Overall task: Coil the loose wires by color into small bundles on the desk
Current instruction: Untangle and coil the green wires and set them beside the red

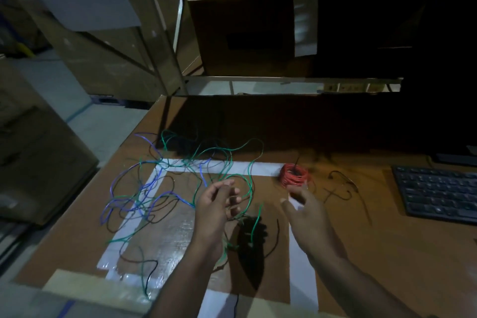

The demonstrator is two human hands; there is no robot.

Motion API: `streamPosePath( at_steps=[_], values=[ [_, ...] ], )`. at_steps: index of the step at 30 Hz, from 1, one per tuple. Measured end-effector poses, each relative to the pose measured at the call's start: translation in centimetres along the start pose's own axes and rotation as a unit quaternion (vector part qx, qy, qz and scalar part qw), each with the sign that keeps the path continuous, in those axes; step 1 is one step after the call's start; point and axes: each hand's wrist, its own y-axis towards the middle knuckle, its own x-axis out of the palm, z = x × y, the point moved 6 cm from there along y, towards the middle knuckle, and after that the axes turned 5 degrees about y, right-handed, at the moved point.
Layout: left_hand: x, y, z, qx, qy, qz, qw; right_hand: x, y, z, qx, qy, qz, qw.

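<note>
1. Nearest the camera, two bare forearms reach over a brown desk point(361, 253) marked with a rectangle of white tape point(302, 266), the landmark for all that follows.
2. Inside the rectangle, the left hand point(219, 201) hovers with fingers loosely curled; green wire strands hang beside it, though the dim frame does not show whether it holds any.
3. At the tape's right strip, the right hand point(307, 212) spreads relaxed fingers just short of a red wire coil point(294, 175), apparently gripping nothing.
4. The red wire coil, already bundled, sits at the rectangle's far right corner.
5. Across the rectangle's left and far sides, loose green wires point(227, 152), blue wires point(121, 183) and black wires point(165, 217) sprawl in one tangle.
6. Right of the rectangle, another black strand point(340, 188) lies apart, and beyond it a dark keyboard point(438, 191); its key legends are too blurred to read.
7. Behind the rectangle, cardboard boxes point(232, 33) stand in a metal rack point(165, 54); no writing is legible.
</note>
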Motion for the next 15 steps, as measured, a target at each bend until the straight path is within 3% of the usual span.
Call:
streamPosePath(
  at_steps=[3,8,10,15],
  values=[
    [-1.1,-0.8,-0.4,0.000,-0.005,0.015,1.000,1.5,-1.5,-0.3,0.051,0.085,-0.098,0.990],
    [-3.1,-2.4,-0.6,0.035,0.034,-0.002,0.999,3.3,-3.6,-0.1,0.018,0.047,-0.181,0.982],
    [-3.5,-3.1,-0.8,0.037,0.045,-0.004,0.998,4.3,-3.8,0.2,-0.018,-0.011,-0.197,0.980],
    [-4.6,-3.8,-0.5,0.038,0.038,-0.003,0.999,5.9,-3.6,0.1,-0.061,-0.001,-0.171,0.983]
  ],
)
